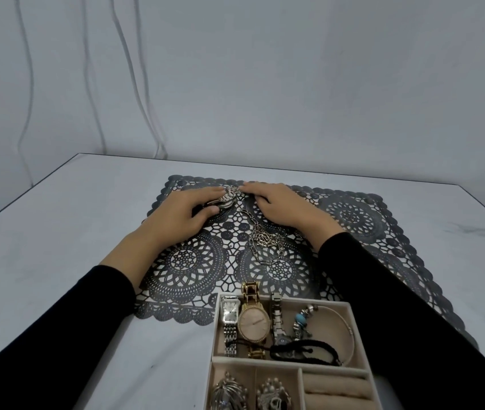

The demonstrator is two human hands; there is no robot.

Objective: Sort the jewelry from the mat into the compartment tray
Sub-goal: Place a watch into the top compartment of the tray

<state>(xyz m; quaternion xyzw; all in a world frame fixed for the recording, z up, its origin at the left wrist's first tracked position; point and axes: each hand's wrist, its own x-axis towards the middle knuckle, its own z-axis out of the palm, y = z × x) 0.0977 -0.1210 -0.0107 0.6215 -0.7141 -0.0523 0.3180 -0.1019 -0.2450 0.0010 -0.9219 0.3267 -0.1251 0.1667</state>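
Both hands at the mat's far edge

Left hand [183, 213] grips a silver watch [226, 198] at 12 o'clock on the mat [362, 220]; right hand [279, 207] lies flat, fingers touching it. A chain [265, 241] lies mid-mat; the tray [216, 327] sits at 6.

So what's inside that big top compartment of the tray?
The big compartment holds a square-faced silver watch, a gold round-faced watch, a beaded bracelet, and a black cord bracelet. A third watch's face is mostly covered.
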